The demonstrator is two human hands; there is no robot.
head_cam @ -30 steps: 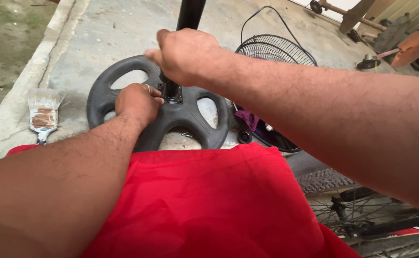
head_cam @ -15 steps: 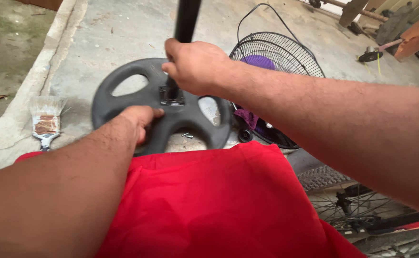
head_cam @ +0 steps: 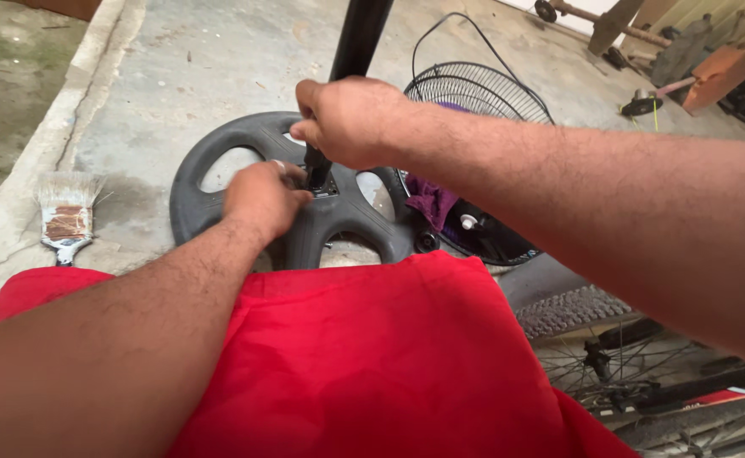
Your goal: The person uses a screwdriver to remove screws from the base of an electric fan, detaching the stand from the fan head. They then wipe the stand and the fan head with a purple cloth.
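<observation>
— What is changed from half a second before?

— The left hand [head_cam: 264, 198] has been lifted off the front spoke and brought up to the foot of the black pole [head_cam: 357, 51], at the hub of the round black base [head_cam: 220, 203]. The base is seen sharp now, where it was blurred.

— How are the hands posed?

— The right hand [head_cam: 351, 119] is closed as a fist around the pole, low down, knuckles turned toward 9 o'clock. The left hand's fingers are curled together against the hub; what is pinched, if anything, cannot be told.

— And where is the base?

— It is lain flat on the concrete floor [head_cam: 220, 59], just beyond the red cloth [head_cam: 372, 356]. A wire fan guard [head_cam: 483, 93] lies at 3 o'clock of it, a paintbrush [head_cam: 65, 216] at 9 o'clock.
</observation>
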